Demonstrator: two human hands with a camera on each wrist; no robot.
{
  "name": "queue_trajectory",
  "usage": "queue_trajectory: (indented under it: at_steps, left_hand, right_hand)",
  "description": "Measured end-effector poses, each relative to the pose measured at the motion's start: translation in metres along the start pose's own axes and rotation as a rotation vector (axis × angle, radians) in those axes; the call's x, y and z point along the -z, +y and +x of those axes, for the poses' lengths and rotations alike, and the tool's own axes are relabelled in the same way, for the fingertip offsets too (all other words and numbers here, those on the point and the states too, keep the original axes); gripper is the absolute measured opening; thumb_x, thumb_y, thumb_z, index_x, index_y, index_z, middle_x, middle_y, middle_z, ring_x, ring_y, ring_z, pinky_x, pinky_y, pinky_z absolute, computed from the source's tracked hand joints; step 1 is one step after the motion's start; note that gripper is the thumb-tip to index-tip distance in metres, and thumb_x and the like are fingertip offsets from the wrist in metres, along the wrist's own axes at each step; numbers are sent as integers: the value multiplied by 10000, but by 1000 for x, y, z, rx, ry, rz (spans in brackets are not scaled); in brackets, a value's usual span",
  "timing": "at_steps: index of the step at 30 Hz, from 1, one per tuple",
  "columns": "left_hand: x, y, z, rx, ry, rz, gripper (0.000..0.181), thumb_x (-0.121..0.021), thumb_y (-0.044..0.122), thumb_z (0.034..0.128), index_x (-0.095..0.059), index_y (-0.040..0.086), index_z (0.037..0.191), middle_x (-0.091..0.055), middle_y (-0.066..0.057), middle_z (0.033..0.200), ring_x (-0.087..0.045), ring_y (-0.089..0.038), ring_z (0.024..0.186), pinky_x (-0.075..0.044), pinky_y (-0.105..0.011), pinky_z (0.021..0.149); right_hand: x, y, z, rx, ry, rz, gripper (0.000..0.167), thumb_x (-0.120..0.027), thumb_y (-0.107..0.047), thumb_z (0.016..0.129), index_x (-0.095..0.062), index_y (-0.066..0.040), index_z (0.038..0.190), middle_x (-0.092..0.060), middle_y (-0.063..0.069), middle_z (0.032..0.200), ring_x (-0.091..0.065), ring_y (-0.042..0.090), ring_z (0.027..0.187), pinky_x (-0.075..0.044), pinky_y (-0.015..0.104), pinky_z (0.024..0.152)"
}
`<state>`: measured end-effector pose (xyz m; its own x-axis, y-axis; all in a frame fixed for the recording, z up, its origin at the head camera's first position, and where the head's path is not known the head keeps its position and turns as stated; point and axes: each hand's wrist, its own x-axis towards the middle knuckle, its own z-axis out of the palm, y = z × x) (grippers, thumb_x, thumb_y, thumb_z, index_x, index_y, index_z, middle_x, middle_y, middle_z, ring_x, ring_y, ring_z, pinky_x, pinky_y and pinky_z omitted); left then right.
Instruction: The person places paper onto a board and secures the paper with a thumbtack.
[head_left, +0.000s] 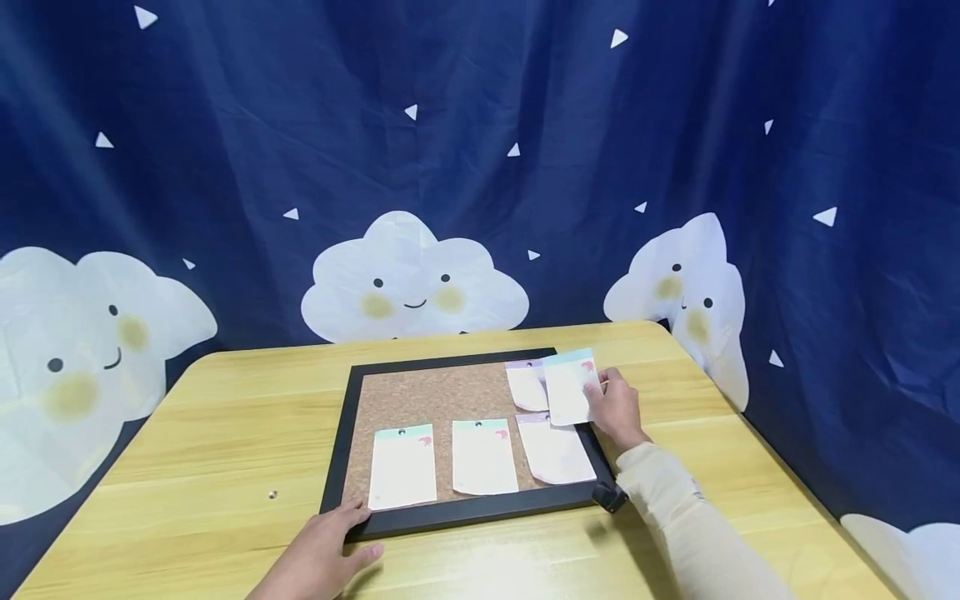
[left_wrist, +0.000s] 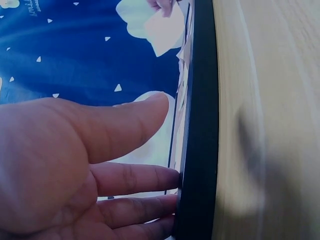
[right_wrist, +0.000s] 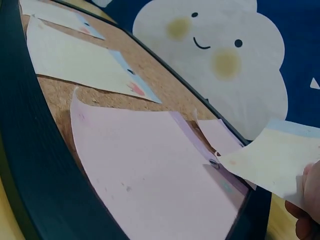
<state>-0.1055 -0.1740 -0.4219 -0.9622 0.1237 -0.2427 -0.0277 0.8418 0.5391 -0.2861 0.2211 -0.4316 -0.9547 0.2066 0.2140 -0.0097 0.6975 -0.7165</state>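
A black-framed cork board (head_left: 427, 392) lies on the wooden table. Between thumb and fingers my right hand (head_left: 618, 408) pinches a note sheet (head_left: 568, 387) with a green top strip, lifted over the board's right side. Partly behind it is a purple-topped note (head_left: 527, 387); another purple-topped note (right_wrist: 150, 170) lies below that, fixed by a pin (right_wrist: 214, 163). Two green-topped notes, one at the left (head_left: 403, 467) and one in the middle (head_left: 483, 458), are pinned along the lower half. My left hand (head_left: 322, 550) touches the frame's lower left corner, its fingers fairly straight in the left wrist view.
A small silver pin (head_left: 272, 494) lies on the table (head_left: 187, 467) left of the board. Behind the table hangs a dark blue curtain (head_left: 337, 125) with white clouds and triangles. A black wrist camera (head_left: 609, 497) sits at the right sleeve.
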Motion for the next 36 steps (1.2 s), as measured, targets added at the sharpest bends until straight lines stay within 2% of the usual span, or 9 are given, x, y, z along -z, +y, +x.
queue_trajectory:
  at_steps: [8,16,25,36]
  left_hand:
    - [0,-2,-2,-16,20,-6,590,-764,369,823,-626,-38,1227,-499,-253,1368,-441,-481,1252,-368,-626,1002]
    - [-1,-1,-3,-15,23,-18,599,-763,364,825,-616,-43,1240,-480,-244,1393,-425,-489,1262,-356,-634,1006]
    - [1,-1,-4,-20,36,-11,574,-761,359,827,-625,-16,1240,-494,-222,1389,-428,-476,1266,-353,-631,1009]
    - [0,-2,-6,-32,54,-26,564,-752,363,836,-628,-15,1236,-504,-223,1377,-434,-466,1266,-351,-624,1015]
  right_hand:
    - [-9,-9,-3,-20,-37,46,228,-543,-130,980,-532,40,1132,-641,172,885,-614,240,706,-507,298,569]
    - [-16,-10,-1,1,-12,53,175,-598,-135,923,-583,16,1009,-625,120,797,-592,238,705,-483,314,605]
    - [-24,-11,0,20,-8,48,174,-594,-111,911,-602,30,1012,-653,134,809,-613,261,732,-506,369,662]
    - [-35,-24,2,50,-9,53,123,-623,-103,899,-601,8,946,-621,97,763,-596,253,719,-483,356,650]
